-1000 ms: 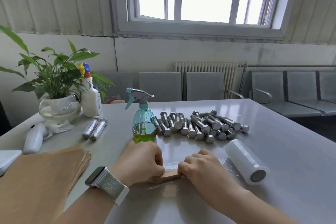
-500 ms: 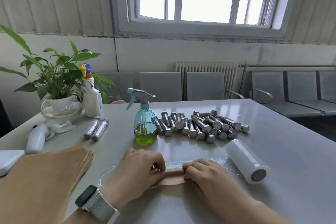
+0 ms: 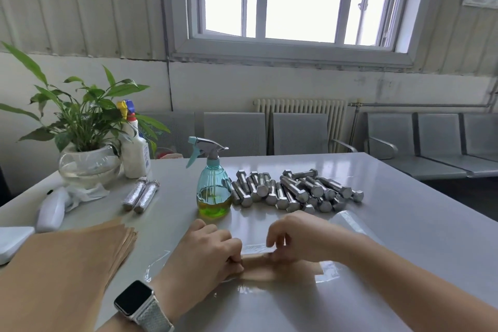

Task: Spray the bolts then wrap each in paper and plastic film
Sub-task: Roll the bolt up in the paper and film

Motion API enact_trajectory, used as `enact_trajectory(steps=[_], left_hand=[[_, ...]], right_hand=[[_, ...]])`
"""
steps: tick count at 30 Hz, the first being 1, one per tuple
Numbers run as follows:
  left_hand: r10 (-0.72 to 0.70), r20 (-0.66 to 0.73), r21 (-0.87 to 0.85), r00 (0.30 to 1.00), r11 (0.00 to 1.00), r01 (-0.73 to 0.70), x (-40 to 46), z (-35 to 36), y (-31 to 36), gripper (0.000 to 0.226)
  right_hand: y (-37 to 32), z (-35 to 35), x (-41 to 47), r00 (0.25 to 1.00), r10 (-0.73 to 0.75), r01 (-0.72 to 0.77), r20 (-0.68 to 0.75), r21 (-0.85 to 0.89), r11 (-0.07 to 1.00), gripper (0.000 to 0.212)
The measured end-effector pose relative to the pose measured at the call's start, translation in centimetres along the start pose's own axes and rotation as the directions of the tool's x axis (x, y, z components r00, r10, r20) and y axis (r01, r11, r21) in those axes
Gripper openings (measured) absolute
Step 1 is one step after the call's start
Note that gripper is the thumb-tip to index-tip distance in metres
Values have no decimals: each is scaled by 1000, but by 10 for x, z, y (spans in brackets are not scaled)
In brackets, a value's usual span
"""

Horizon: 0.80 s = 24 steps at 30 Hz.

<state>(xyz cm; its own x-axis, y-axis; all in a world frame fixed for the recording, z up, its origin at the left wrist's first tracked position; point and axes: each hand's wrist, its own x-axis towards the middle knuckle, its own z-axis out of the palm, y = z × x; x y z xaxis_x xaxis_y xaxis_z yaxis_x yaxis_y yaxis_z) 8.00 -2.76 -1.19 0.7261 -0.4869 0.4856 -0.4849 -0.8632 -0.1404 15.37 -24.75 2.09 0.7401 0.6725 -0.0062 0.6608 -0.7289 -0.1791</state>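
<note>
Two hands roll a paper-wrapped bolt in plastic film.

The paper-wrapped bolt (image 3: pixel 262 264) lies sideways on the film (image 3: pixel 327 268), one end toward each hand. The left hand (image 3: pixel 208 253) pinches its left end; the right hand (image 3: pixel 299 240) curls over its right end, maybe gripping film too. The film roll (image 3: pixel 347 219) sits behind the right hand.

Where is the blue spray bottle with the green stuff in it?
The spray bottle stands upright mid-table in the head view, just left of the bolts and behind the left hand.
</note>
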Motion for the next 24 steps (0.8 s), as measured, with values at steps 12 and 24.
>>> enact_trajectory(steps=[12,24], left_hand=[[-97,93,-108,991,988,107,8,5,-11,32],[-87,4,-88,996,992,87,-5,-1,-10,28]], right_hand=[[-13,-17,21,955,60,-15,290,-153,988,24],[-44,-33,23,970,33,39,241,-289,957,26]])
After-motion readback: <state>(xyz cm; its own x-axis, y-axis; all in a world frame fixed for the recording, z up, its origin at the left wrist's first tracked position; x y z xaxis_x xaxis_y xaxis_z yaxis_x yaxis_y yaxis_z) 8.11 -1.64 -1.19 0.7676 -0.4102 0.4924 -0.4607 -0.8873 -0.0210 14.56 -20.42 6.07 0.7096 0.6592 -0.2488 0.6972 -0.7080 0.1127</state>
